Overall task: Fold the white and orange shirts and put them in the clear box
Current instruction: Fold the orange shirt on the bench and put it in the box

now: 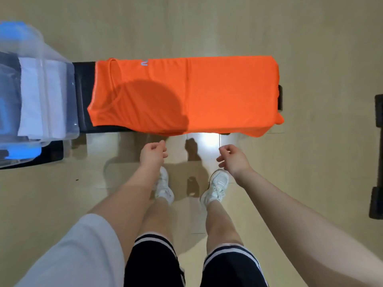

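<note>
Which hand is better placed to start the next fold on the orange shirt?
Roughly even: left hand and right hand both hang empty just short of the orange shirt, so probably both.

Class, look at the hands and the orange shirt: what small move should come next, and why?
Probably both hands reach forward to take the near edge of the orange shirt. It lies partly folded on the black bench, the white shirt already sits in the clear box, and the left hand and right hand hold nothing.
</note>
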The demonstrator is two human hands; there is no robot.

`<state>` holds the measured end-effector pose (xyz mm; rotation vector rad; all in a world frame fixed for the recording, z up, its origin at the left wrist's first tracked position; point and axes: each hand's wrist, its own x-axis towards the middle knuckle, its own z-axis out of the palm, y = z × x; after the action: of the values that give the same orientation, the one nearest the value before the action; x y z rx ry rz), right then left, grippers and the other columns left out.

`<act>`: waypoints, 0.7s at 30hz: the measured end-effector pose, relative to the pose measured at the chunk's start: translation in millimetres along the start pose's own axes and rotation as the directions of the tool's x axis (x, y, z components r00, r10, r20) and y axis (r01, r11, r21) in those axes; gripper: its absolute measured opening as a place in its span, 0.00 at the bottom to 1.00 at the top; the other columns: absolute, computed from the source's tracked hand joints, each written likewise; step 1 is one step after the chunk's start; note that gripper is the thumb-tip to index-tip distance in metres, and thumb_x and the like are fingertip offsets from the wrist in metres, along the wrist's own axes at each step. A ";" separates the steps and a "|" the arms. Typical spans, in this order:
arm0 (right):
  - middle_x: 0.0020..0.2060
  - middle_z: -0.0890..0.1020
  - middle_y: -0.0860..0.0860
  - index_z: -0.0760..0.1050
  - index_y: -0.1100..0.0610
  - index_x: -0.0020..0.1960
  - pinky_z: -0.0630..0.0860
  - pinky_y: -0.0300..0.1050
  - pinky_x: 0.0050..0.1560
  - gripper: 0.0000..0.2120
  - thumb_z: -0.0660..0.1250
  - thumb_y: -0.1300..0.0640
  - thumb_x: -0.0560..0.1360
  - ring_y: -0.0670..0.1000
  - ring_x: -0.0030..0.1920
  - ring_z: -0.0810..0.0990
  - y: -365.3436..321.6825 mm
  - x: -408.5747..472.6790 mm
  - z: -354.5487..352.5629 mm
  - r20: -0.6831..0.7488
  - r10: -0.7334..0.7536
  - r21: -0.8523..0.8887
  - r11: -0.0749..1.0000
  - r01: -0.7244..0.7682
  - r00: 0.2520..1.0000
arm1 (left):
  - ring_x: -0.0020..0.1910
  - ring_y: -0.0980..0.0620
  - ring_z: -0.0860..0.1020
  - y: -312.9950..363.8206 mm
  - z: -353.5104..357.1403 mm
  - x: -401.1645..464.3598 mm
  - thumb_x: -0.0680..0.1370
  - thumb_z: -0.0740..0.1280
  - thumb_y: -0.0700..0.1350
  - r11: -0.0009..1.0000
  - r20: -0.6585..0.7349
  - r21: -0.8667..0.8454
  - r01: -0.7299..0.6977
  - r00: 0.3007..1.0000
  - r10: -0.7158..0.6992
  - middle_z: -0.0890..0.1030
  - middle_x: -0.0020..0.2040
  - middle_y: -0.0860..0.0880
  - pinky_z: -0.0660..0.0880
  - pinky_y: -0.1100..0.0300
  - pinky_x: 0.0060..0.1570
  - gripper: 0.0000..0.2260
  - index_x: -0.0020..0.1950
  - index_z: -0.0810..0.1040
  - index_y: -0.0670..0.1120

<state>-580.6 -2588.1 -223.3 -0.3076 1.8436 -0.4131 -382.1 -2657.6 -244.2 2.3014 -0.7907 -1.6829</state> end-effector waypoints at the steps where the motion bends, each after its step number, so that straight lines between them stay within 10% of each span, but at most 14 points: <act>1: 0.34 0.76 0.53 0.72 0.59 0.49 0.67 0.41 0.34 0.08 0.56 0.58 0.78 0.51 0.30 0.72 2.9 6.6 1.8 -0.020 0.003 0.047 0.999 -0.002 1.000 | 0.34 0.55 0.74 -3.1 8.7 -0.7 0.79 0.60 0.47 0.992 -0.004 -0.118 0.045 0.999 -0.046 0.77 0.47 0.43 0.69 0.60 0.35 0.08 0.43 0.73 0.45; 5: 0.33 0.74 0.52 0.72 0.57 0.49 0.67 0.39 0.32 0.06 0.56 0.59 0.78 0.50 0.30 0.70 12.8 39.5 28.3 0.025 0.134 0.358 0.924 -0.135 0.991 | 0.51 0.52 0.75 -11.5 37.2 22.6 0.81 0.56 0.44 0.843 0.120 -0.525 0.116 0.991 -0.062 0.74 0.55 0.48 0.71 0.60 0.52 0.18 0.70 0.61 0.43; 11: 0.39 0.78 0.49 0.70 0.54 0.56 0.70 0.36 0.39 0.07 0.57 0.57 0.80 0.47 0.38 0.75 23.3 118.0 71.5 0.234 0.230 0.664 0.672 -0.328 0.945 | 0.68 0.43 0.70 -38.9 72.4 94.9 0.79 0.58 0.38 0.821 0.124 -0.560 0.114 0.991 -0.053 0.71 0.68 0.39 0.71 0.55 0.60 0.20 0.71 0.61 0.38; 16: 0.41 0.77 0.47 0.73 0.53 0.48 0.72 0.39 0.53 0.08 0.55 0.57 0.80 0.45 0.44 0.76 31.6 163.2 92.3 0.186 0.240 0.849 0.450 -0.279 0.953 | 0.65 0.45 0.71 -66.5 84.4 133.9 0.79 0.55 0.34 0.701 0.197 -0.705 0.112 0.980 0.042 0.76 0.50 0.50 0.67 0.51 0.65 0.09 0.48 0.70 0.46; 21: 0.39 0.79 0.52 0.72 0.57 0.42 0.72 0.46 0.60 0.10 0.54 0.62 0.77 0.51 0.47 0.78 28.8 158.9 89.4 0.259 0.088 0.954 0.130 -0.269 0.962 | 0.49 0.54 0.79 -76.4 80.3 137.8 0.77 0.59 0.39 0.589 0.288 -0.793 0.157 0.948 0.135 0.83 0.42 0.54 0.73 0.57 0.58 0.05 0.48 0.72 0.47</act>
<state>-543.5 -2638.5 -396.9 0.8295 1.0471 -1.3143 -403.1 -2651.5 -419.8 1.3965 0.0353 -1.8917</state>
